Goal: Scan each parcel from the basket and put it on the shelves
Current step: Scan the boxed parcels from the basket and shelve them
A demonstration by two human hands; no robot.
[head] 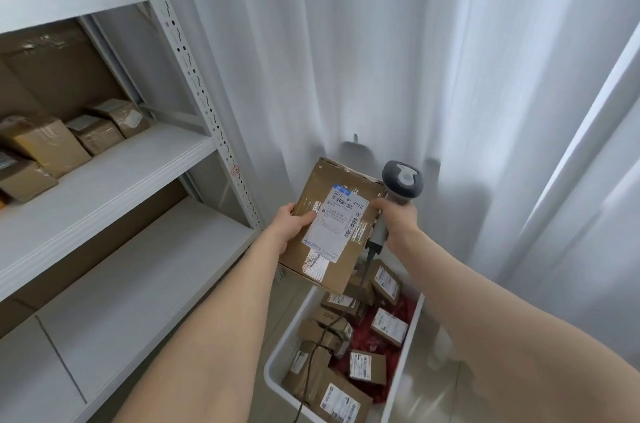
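White curtain [346, 41] hangs across the far side and the right of this corner. Nearest, low on the floor, a white basket [289, 332] holds many small cardboard parcels [367, 367] with white labels, lying over crumpled red material [405, 311]. A dark cable [313, 363] trails across them. Above the basket's far end, the left hand [289, 223] grips a larger brown parcel [322, 176] by its left edge, with the thumb on top beside the white label [337, 221] and the other fingers hidden beneath. Just right of it, the right hand [398, 220] is wrapped round the handle of a grey scanner [403, 180], whose head stands at the parcel's far right corner. Farther left, grey metal shelves [114, 176] carry several taped cardboard boxes [48, 142] on the middle level.
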